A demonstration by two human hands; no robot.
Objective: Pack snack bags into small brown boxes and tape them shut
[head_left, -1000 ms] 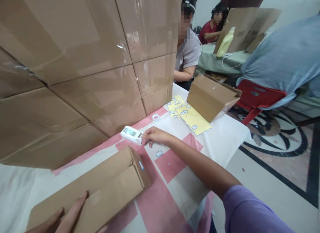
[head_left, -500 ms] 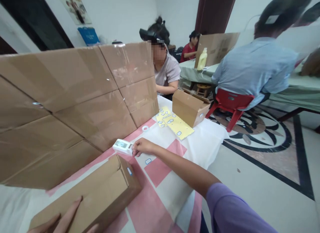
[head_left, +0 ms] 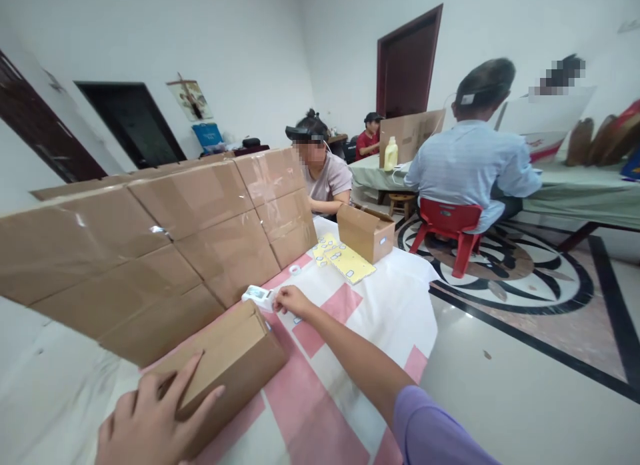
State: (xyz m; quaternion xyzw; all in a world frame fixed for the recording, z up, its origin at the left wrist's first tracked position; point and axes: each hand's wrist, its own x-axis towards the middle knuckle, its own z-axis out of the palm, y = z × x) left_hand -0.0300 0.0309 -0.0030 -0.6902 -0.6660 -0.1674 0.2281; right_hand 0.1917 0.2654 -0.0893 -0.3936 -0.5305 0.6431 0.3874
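Observation:
A closed brown cardboard box lies on the pink-and-white tablecloth in front of me. My left hand rests over its near end, fingers spread across the top and thumb stretched along the side. Beyond the box's far end is a small white case with a pale window, possibly a tape dispenser. Right beside it is my right hand, fingers curled together in a pinch. Whatever is between those fingertips is too small to make out. A white-and-blue label on the cloth is partly covered by my right forearm.
A wall of taped cardboard borders the table's left side. Farther back are a white ring-shaped roll, yellow sheets bearing labels, and another box. A co-worker sits behind; another person occupies a red chair.
My view has tilted up, showing more of the room. More of my left hand is visible on the box. My right hand stays beside the white case, fingers still curled.

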